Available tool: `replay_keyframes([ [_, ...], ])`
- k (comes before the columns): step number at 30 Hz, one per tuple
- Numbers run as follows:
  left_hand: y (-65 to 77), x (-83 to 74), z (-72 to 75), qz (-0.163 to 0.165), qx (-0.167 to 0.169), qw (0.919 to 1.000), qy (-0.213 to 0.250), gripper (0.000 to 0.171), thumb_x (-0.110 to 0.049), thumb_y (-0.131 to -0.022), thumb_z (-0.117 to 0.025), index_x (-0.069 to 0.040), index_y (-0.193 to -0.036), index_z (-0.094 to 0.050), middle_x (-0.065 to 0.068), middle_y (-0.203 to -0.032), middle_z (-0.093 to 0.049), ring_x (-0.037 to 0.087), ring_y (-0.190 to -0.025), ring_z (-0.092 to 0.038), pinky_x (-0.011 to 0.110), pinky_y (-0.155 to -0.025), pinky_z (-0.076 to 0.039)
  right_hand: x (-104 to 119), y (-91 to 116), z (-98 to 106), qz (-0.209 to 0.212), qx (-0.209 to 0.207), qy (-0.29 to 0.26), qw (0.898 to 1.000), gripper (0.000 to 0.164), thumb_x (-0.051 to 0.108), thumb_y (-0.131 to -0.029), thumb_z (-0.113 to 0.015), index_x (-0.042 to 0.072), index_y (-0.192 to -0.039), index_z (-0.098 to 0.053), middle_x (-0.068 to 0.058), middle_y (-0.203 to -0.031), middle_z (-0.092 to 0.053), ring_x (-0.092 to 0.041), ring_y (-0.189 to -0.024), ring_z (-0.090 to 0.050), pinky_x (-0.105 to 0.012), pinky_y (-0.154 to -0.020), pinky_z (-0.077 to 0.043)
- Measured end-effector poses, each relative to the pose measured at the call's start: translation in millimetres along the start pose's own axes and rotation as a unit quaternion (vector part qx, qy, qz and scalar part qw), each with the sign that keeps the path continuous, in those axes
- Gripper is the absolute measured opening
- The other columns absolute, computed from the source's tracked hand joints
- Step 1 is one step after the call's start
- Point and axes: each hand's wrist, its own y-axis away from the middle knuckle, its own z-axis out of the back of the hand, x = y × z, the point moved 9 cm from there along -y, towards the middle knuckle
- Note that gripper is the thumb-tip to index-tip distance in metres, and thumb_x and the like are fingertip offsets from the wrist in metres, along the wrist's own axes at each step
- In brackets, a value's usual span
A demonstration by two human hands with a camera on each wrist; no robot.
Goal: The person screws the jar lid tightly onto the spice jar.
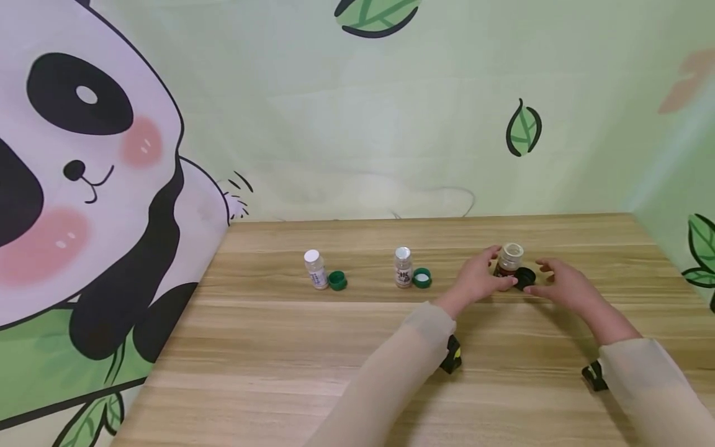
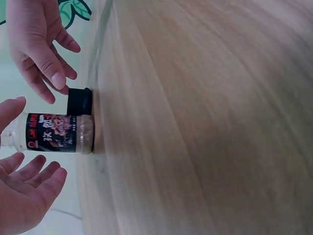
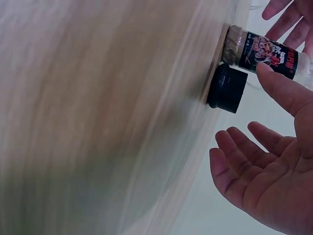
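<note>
A clear spice jar point(image 2: 54, 133) with a black and red label stands uncapped on the wooden table. Its black cap point(image 3: 227, 88) sits on the tabletop right beside it. My left hand point(image 1: 477, 280) is spread around the jar, thumb on one side and fingers on the other; in the left wrist view gaps show between fingers and label. To the right of the cap, my right hand point(image 1: 570, 287) is held with loosely bent, parted fingers and nothing between them. From the head view, the left thumb hides part of the jar's lower label.
Left of the hands stand two smaller jars, a white-topped jar point(image 1: 316, 270) and a silver-topped jar point(image 1: 403, 268). Beside each lies a green cap, the left green cap point(image 1: 337, 280) and the right green cap point(image 1: 422, 278). A panda-print backdrop point(image 1: 313, 124) rises behind the table.
</note>
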Motion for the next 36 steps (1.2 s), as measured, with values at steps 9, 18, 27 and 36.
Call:
replay_keyframes([
  [9, -6.4, 8.3, -6.6, 0.026, -0.003, 0.9984, 0.049, 0.066, -0.021, -0.089, -0.081, -0.018, -0.148, -0.053, 0.006, -0.146, -0.062, 0.02, -0.133, -0.06, 0.027, -0.103, -0.051, -3.4, -6.5, -5.1, 0.003, 0.005, -0.018, 1.0, 0.078, 0.025, -0.093, -0.074, -0.019, -0.144, -0.035, -0.046, -0.137, -0.048, -0.061, -0.119, -0.054, -0.061, -0.09, -0.053],
  [18, -9.7, 11.1, -10.0, 0.036, -0.001, 0.9979, 0.054, 0.064, -0.017, -0.089, -0.08, -0.015, -0.147, -0.054, 0.005, -0.148, -0.061, 0.02, -0.133, -0.059, 0.026, -0.105, -0.05, -0.1, -9.6, -7.7, 0.016, 0.003, -0.022, 1.0, 0.077, 0.019, -0.091, -0.076, -0.022, -0.141, -0.036, -0.046, -0.13, -0.052, -0.059, -0.114, -0.058, -0.06, -0.089, -0.053],
  [27, -10.2, 18.5, -14.0, 0.07, -0.005, 0.9891, 0.13, 0.06, -0.014, -0.09, -0.079, -0.014, -0.145, -0.056, 0.007, -0.144, -0.062, 0.023, -0.131, -0.06, 0.025, -0.078, -0.057, -1.5, -13.0, -12.0, 0.022, 0.002, -0.019, 1.0, 0.074, 0.018, -0.092, -0.075, -0.023, -0.14, -0.038, -0.048, -0.13, -0.051, -0.057, -0.111, -0.059, -0.059, -0.088, -0.053],
  [36, -12.1, 19.3, -15.4, 0.07, -0.007, 0.9893, 0.128, 0.059, -0.011, -0.089, -0.079, -0.012, -0.144, -0.056, 0.009, -0.143, -0.063, 0.023, -0.13, -0.061, 0.024, -0.077, -0.057, 0.2, -15.0, -12.4, 0.025, 0.003, -0.015, 1.0, 0.07, 0.018, -0.091, -0.075, -0.022, -0.137, -0.042, -0.047, -0.126, -0.054, -0.055, -0.108, -0.061, -0.059, -0.087, -0.053],
])
